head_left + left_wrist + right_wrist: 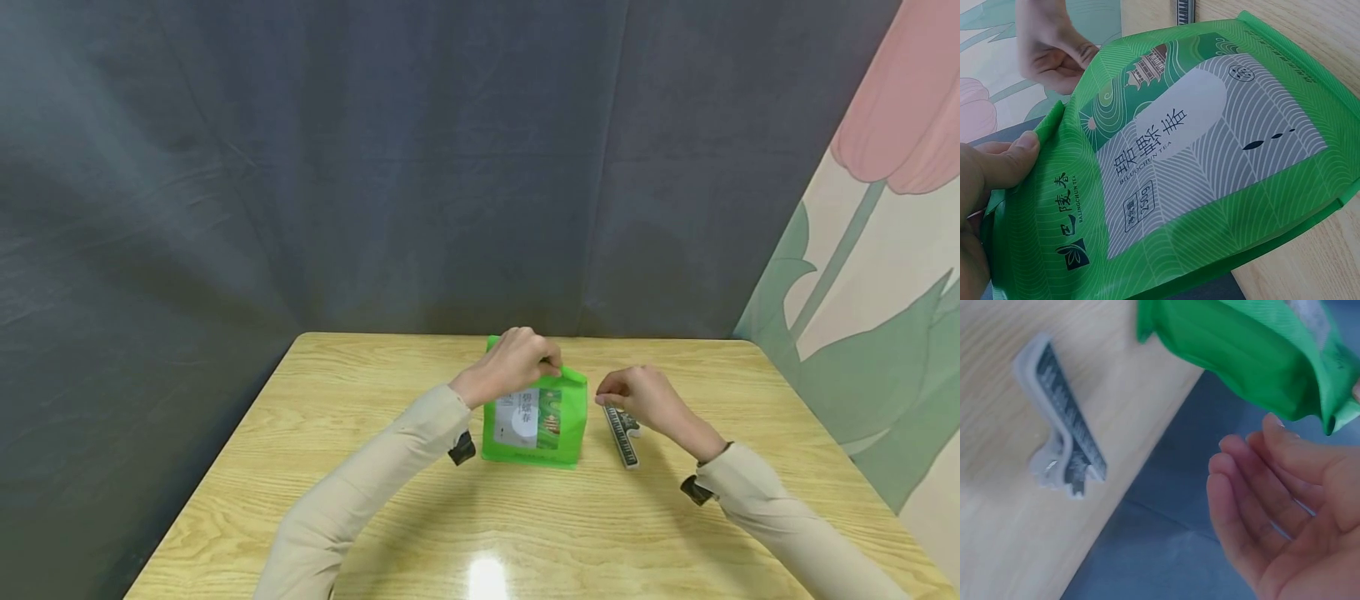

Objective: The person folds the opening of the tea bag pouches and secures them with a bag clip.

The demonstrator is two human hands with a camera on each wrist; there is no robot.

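Observation:
A green tea bag (534,421) with a grey and green printed label stands on the table, its top edge folded over. My left hand (521,358) grips the bag by its folded top; in the left wrist view the thumb (1019,159) presses on the fold at one end. To the right of the bag my right hand (648,396) is raised with loosely bent fingers, and the right wrist view shows nothing in the palm (1297,531). Below that hand lies a flat dark piece (622,437) with a white border and pale markings, apart from the fingers.
The wooden table (360,392) ends at a dark curtain (450,167) behind. A wall with a painted tulip (892,117) borders the right side. A light glare (487,577) shows near the table's front.

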